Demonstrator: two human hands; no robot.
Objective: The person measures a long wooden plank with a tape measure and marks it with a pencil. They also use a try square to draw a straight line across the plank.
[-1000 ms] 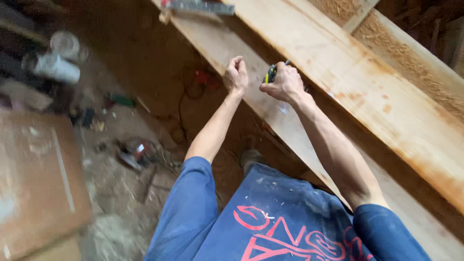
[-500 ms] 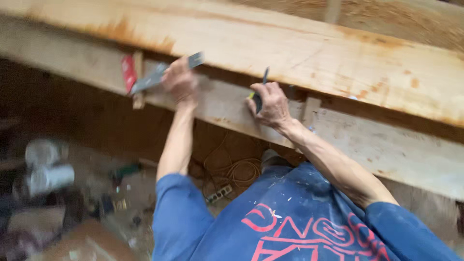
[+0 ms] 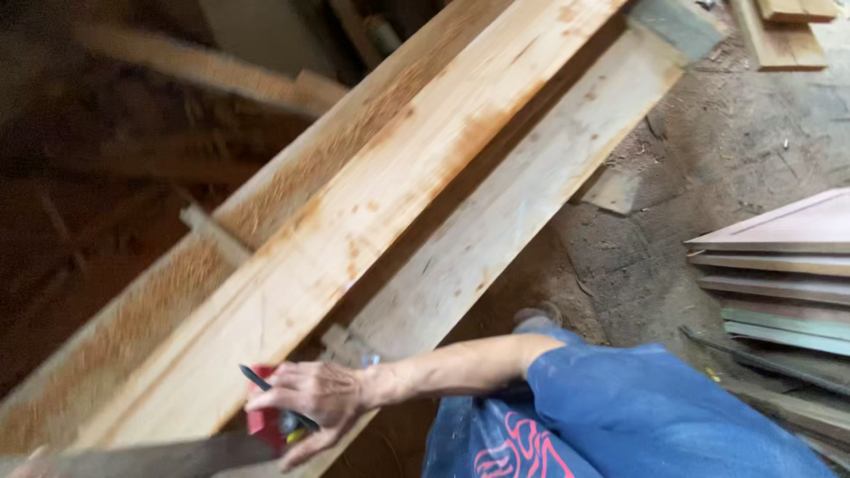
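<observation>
My right hand [image 3: 312, 400] lies on the near end of a long pale plank [image 3: 381, 221] and grips a dark pencil [image 3: 257, 381] that points left. Under its fingers is the red stock [image 3: 264, 420] of a try square, whose grey blade [image 3: 159, 456] runs left along the bottom edge of the view. Only a sliver of my left hand [image 3: 35, 458] shows at the bottom left corner, by the end of that blade; its grip is hidden. A second, lower plank [image 3: 522, 204] lies alongside on the right.
Rough-sawn boards [image 3: 133, 327] lie left of the pale plank. A stack of flat panels [image 3: 779, 274] sits at the right on a dusty floor [image 3: 708, 150]. Short offcuts [image 3: 784, 31] lie at the top right. My blue sleeve and trousers [image 3: 637, 416] fill the bottom right.
The view has swung round, so the planks now run diagonally. My right hand has dropped onto the plank's near end over the red stock. My left hand has slipped almost out of view.
</observation>
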